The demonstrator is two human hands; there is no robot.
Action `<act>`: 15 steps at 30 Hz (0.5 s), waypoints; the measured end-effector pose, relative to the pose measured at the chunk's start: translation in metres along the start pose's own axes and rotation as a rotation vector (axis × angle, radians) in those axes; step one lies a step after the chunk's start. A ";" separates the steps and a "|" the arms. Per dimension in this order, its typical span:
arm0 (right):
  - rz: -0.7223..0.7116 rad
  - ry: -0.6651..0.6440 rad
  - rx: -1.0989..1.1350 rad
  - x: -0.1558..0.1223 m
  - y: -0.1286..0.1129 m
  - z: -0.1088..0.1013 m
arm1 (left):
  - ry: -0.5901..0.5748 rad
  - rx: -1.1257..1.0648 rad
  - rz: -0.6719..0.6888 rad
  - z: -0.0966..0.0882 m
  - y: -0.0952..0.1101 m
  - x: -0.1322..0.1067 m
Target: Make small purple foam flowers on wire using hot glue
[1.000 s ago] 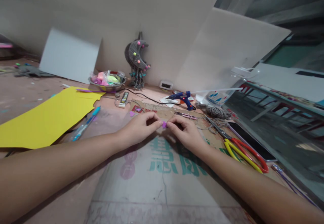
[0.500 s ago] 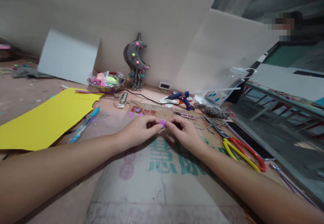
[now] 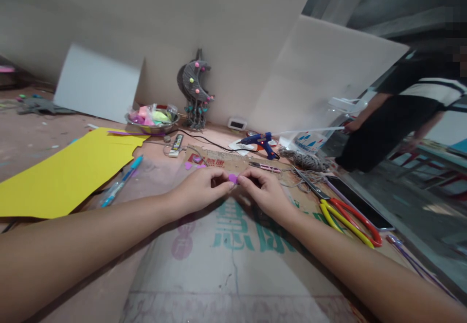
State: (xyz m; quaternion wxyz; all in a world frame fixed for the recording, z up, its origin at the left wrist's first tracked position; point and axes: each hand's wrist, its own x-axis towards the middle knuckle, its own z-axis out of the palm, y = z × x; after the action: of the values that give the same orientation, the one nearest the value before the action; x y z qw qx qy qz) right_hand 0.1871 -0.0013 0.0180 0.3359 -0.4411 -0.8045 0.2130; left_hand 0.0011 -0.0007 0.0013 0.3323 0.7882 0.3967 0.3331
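Between my two hands is a small purple paper piece, pinched at both its sides; its full outline is partly covered by fingertips. My left hand grips its left edge with thumb and fingers. On the opposite edge, my right hand pinches it the same way. Both hands are just above a printed cardboard sheet. Several small purple cut-outs lie on the cardboard beyond my left hand. A pink pen-like tool rests just past my right hand.
Right of my hands lie red-and-yellow-handled scissors, a phone and grey yarn. Farther back are a blue glue gun, a moon ornament and a bowl. Yellow card lies left. A person stands at right.
My hands keep the purple piece in nearly the same place. At the right, the other person has come closer to the table, with one hand now by the white stick near the tub.
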 end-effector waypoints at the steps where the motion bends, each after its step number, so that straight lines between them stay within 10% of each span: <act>1: 0.000 -0.001 0.000 0.000 0.000 0.000 | 0.003 0.003 0.003 0.000 0.000 0.000; 15: -0.235 0.005 -0.159 -0.002 0.012 -0.010 | 0.039 -0.056 -0.046 -0.001 0.000 0.000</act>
State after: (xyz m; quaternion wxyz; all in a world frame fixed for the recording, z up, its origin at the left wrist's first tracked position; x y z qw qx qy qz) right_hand 0.2021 0.0035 0.0169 0.3246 -0.3698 -0.8640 0.1068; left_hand 0.0006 -0.0001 0.0017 0.3540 0.7626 0.4115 0.3517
